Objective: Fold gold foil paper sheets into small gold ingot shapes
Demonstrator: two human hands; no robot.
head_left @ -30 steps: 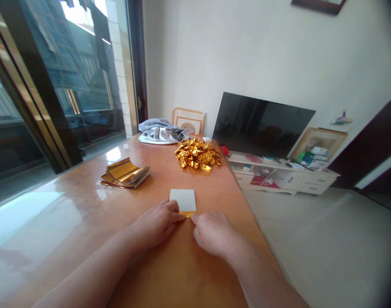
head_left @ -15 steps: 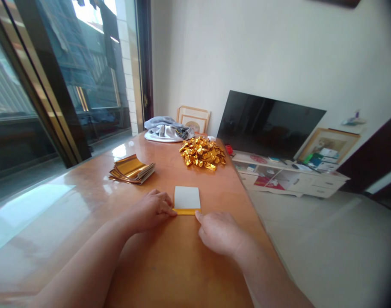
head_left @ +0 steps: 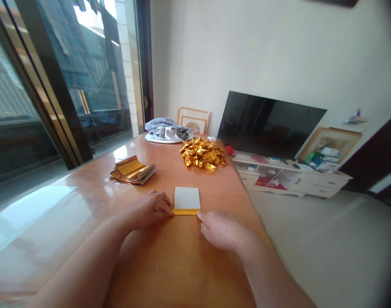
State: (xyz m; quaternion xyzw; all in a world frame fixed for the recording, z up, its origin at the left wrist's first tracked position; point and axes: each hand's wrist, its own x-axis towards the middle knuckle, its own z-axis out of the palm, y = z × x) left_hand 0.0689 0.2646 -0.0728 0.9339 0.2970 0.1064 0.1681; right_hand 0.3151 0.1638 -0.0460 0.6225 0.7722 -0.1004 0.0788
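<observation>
A sheet of gold foil paper [head_left: 187, 198] lies on the table, its pale side up, with a narrow gold strip folded over along the near edge. My left hand [head_left: 154, 206] is closed, thumb and forefinger at the left end of that fold. At the right end, the fingertips of my right hand [head_left: 220, 228] press on the fold, the other fingers curled under. To the left sits a stack of gold foil paper [head_left: 133, 170]. Farther back is a heap of folded gold foil pieces [head_left: 202, 153].
The glossy wooden table [head_left: 170, 265] ends on the right along a slanting edge. Grey cloth items [head_left: 166, 130] lie at its far end. Beyond stand a television [head_left: 269, 126] and a low white cabinet [head_left: 298, 182]. Glass sliding doors [head_left: 83, 77] are on the left.
Both hands have shifted slightly outward to the ends of the folded strip. The paper, stack and heap stay where they were.
</observation>
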